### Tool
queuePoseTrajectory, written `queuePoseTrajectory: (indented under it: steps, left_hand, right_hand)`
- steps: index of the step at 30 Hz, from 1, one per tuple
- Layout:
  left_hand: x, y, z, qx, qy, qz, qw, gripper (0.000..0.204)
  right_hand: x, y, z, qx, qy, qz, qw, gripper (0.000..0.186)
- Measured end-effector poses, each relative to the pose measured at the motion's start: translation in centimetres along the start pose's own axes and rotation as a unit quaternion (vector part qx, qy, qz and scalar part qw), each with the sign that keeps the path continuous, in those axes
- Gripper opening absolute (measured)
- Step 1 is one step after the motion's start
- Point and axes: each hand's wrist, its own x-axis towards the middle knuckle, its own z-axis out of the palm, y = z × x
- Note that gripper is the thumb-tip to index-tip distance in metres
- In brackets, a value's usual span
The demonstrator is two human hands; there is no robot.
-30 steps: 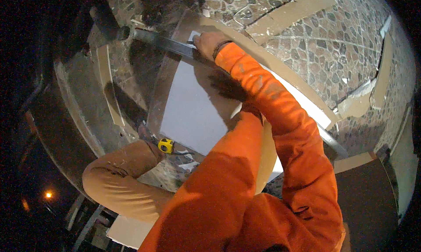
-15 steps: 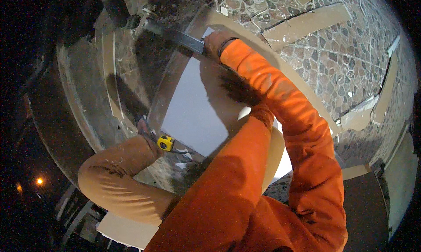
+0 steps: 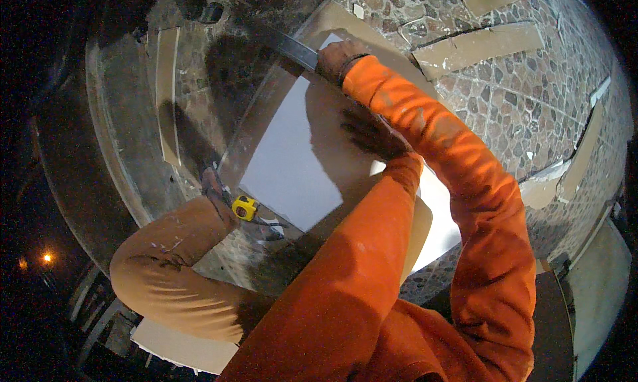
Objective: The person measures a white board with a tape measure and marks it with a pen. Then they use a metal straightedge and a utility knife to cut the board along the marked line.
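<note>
My left hand (image 3: 372,132) lies in shadow, fingers outstretched, pressed on the board and metal straightedge under my right sleeve. My right hand (image 3: 337,59) is closed at the far part of the long metal straightedge (image 3: 294,51); what it holds is hidden. Under both hands lies a white board (image 3: 286,156) on a larger tan sheet (image 3: 355,29). A yellow-and-black tape measure (image 3: 244,208) sits beside my bent left leg, near my bare foot.
Tan board offcuts (image 3: 478,46) lie on the stone-patterned floor (image 3: 495,103). A long narrow strip (image 3: 167,96) lies at the left. A stack of board pieces (image 3: 183,347) is behind my left leg, and a small orange light (image 3: 47,258) shines in the dark.
The view has shifted, so the board, my right hand and straightedge appear farther up and right, and the tape measure a little higher and left. My hands' grip looks much the same.
</note>
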Motion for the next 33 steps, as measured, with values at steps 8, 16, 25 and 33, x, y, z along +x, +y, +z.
queuePoseTrajectory:
  steps: [8, 16, 25, 33]
  left_hand:
    - [0.4, 0.1, 1.0, 0.008, -0.006, 0.0, 1.0, 0.073]
    - [0.2, 0.4, 0.9, 0.01, -0.002, -0.001, 1.0, 0.073]
    - [0.1, 0.2, 1.2, 0.011, 0.004, 0.003, 1.0, 0.073]
    - [-0.4, 0.4, 1.9, 0.023, 0.001, 0.005, 1.0, 0.073]
  right_hand:
    - [-0.7, -0.5, -3.3, -0.085, -0.113, -0.023, 0.99, 0.042]
    - [0.0, 1.6, 0.7, -0.045, -0.095, -0.056, 0.993, 0.035]
    - [-6.2, 4.1, 0.3, 0.038, -0.154, -0.036, 0.987, 0.031]
    - [-13.2, 8.0, 2.9, -0.004, -0.162, -0.081, 0.983, 0.019]
